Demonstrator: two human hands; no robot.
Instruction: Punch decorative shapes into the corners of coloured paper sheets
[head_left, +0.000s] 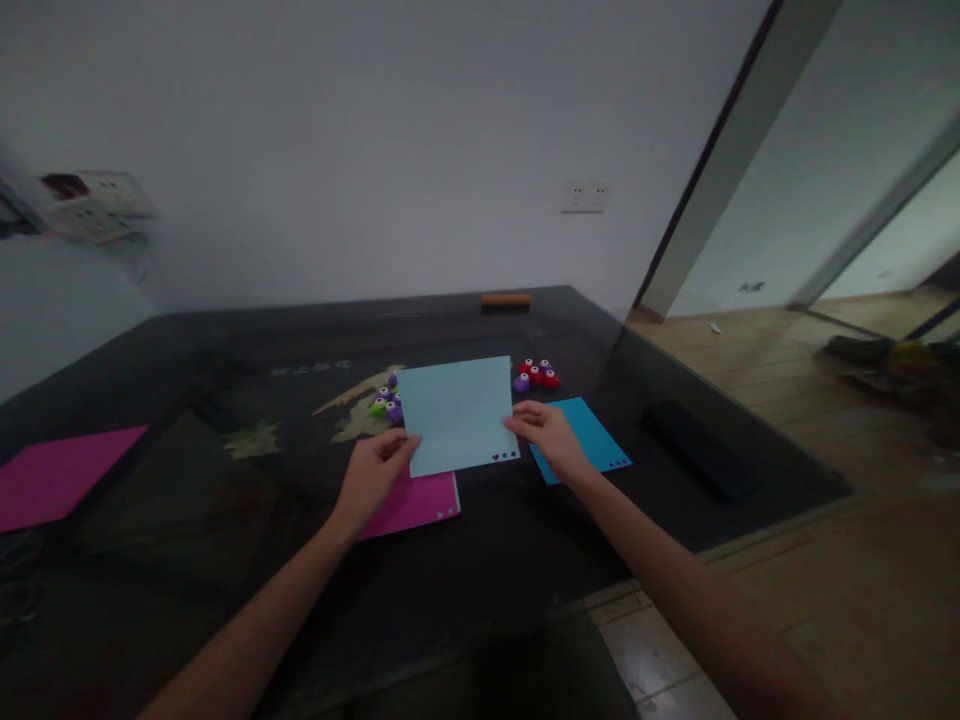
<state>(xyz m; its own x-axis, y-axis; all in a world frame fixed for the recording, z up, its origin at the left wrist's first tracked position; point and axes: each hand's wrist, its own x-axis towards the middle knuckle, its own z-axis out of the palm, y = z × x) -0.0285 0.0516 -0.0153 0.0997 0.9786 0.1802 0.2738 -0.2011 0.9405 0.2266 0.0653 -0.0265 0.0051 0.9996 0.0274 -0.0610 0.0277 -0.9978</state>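
While both hands hold it at the centre of the frame, the pale blue sheet (459, 415) faces the camera, flat and four-cornered, with three small dark marks (504, 455) in its lower right corner. The left hand (382, 468) pinches its left edge low down, thumb on the face; the right hand (551, 437) nips the right edge between thumb and fingers. In the dim light the sheet seems lifted off the surface, but how high is hard to judge.

The dark table (487, 570) reaches back to the wall; its right edge slants down toward the right of the frame, and its near edge crosses the lower centre. Glossy tabletop gives room below the hands and toward the left.

At the far left lies a magenta sheet (64, 475). A second magenta sheet (409, 503), partly hidden, shows below the pale one, and a bright blue sheet (592, 435) lies partly behind the right hand. Right of centre rests a black oblong object (694, 445). Red and purple pieces (535, 375) and green and purple pieces (385, 403) flank the held sheet; an orange bar (506, 299) lies near the wall.
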